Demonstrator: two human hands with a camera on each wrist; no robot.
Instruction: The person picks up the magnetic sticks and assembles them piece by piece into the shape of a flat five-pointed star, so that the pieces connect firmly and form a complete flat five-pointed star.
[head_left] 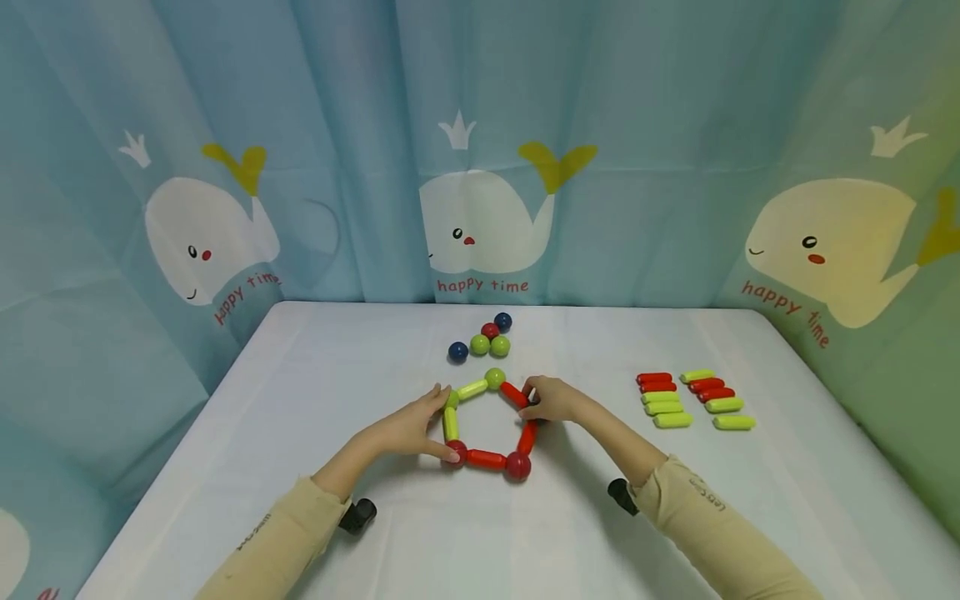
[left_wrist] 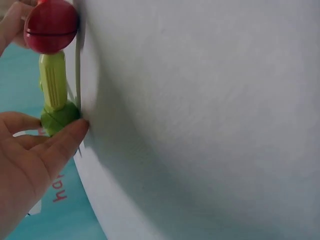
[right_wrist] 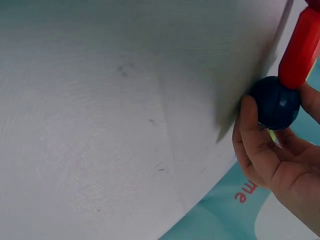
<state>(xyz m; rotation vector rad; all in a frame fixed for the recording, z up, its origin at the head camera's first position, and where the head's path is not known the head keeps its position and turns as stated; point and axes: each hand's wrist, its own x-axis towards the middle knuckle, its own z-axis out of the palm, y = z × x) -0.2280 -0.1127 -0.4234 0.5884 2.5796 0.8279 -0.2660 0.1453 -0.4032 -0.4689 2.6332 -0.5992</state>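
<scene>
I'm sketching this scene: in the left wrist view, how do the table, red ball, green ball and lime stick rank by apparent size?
1. Table
2. Red ball
Unsure: lime stick and green ball; the stick is longer but narrower, and fingers partly cover the ball.

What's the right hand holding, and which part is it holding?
The right hand holds the dark blue ball by its round sides, next to where a red stick joins it.
</scene>
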